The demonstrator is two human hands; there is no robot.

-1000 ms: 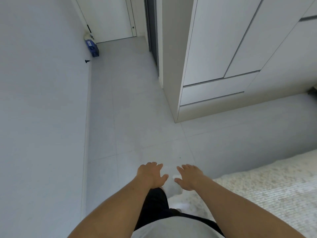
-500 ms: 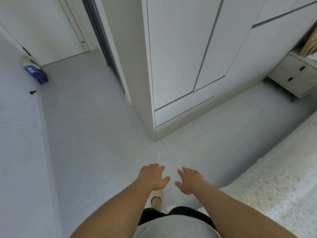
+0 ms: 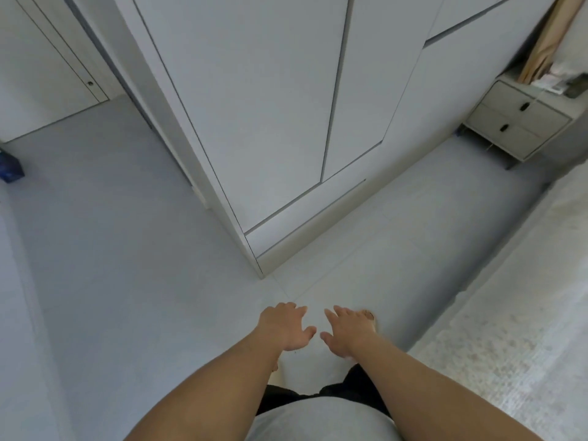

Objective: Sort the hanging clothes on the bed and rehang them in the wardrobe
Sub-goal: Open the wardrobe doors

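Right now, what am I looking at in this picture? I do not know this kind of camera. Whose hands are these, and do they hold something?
The camera sits on a person's head and looks forward and down, so you see that person's own arms. The left hand and right hand are stretched out over the floor, fingers relaxed, holding nothing. Ahead stands the wardrobe, its doors closed. The bed edge is at the right, a nightstand beyond it. No clothes are in view.

Home bedroom: wardrobe (image 3: 270, 106), bed (image 3: 509, 345), nightstand (image 3: 521, 122).
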